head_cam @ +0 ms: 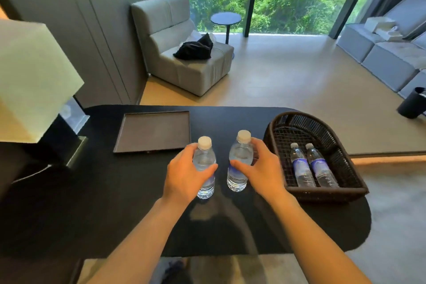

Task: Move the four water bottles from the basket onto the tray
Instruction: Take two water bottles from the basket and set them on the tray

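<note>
Two clear water bottles with white caps stand upright in the middle of the black table [115, 203]. My left hand [184, 175] grips the left bottle [205, 157] around its body. My right hand [260, 168] grips the right bottle [239, 157] the same way. Whether the bottles rest on the table or hover just above it is unclear. Two more bottles [300, 168] [321, 168] with blue labels lie side by side in the dark wicker basket [327, 193] at the table's right end. The dark square tray [129, 134] lies flat at the back left with nothing on it.
A lamp with a pale square shade [30, 80] stands at the table's left end, its dark base beside the tray. Beyond the table are a grey armchair [182, 46] with a black bag, a small round table and a sofa by the window.
</note>
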The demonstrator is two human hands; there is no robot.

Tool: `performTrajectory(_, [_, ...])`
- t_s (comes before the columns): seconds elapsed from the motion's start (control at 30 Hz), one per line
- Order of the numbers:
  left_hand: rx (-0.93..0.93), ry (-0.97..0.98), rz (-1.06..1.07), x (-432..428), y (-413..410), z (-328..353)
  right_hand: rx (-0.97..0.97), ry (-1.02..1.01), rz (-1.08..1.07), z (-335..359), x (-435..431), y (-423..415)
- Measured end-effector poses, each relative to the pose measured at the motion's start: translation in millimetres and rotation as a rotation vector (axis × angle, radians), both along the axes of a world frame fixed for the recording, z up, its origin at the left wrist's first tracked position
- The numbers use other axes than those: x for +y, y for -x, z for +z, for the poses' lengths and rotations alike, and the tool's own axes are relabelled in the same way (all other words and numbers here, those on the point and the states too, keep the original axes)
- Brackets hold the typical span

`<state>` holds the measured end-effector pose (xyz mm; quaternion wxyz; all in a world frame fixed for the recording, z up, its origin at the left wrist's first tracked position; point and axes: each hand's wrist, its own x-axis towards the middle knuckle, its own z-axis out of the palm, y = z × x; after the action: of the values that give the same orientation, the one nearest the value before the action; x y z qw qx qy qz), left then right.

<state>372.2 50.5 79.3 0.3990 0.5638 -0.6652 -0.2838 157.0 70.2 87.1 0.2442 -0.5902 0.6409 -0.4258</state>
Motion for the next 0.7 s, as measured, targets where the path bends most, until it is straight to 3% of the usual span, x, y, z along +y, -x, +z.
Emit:
performTrajectory(0.3, [-0.036, -0.007, 0.178, -86, -146, -14, -0.049, -0.091, 0.072, -17, -119, -139])
performTrajectory(0.4, [-0.128, -0.024, 0.240, -135, -187, -24, -0.049, -0.114, 0.077, -30, -169, -182])
performTrajectory(0.7, [-0.109, -0.070, 0.300, -289, -259, -78, -0.039, -0.158, 0.077, -83, -322, -280])
